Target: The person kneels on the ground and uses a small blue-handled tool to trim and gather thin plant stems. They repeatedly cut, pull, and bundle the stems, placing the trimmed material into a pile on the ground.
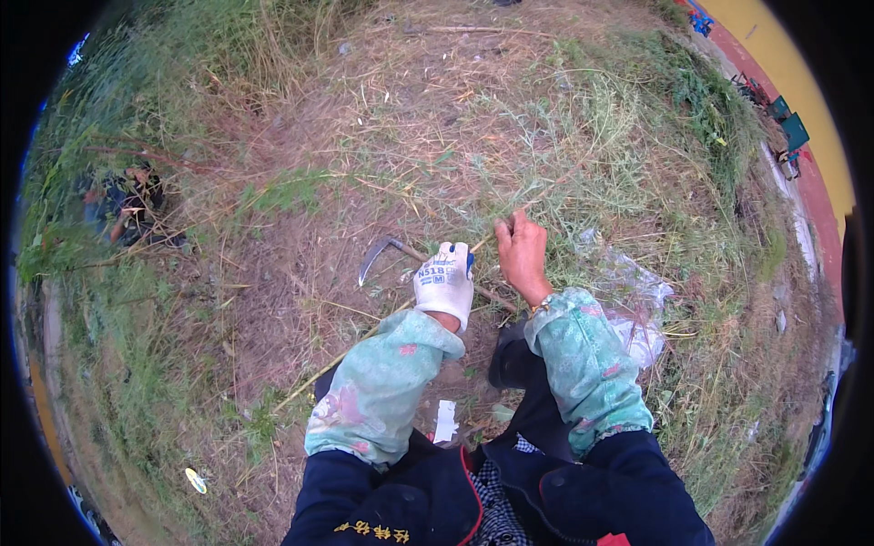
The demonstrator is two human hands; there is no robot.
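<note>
My left hand, in a white work glove that bears printing, is closed around the wooden handle of a sickle. The curved metal blade points out to the left, just above the ground. A long pale plant stalk slants from the lower left, passes behind my left forearm and comes out by the glove. My bare right hand pinches this stalk's upper part between thumb and fingers. Feathery grey-green weeds lie just beyond my right hand. Both forearms wear green patterned sleeve covers.
Crumpled clear plastic lies right of my right forearm. A white scrap is between my legs. Another person is low among tall weeds at left. Dry cut grass covers the ground ahead. Green seats stand along the right edge.
</note>
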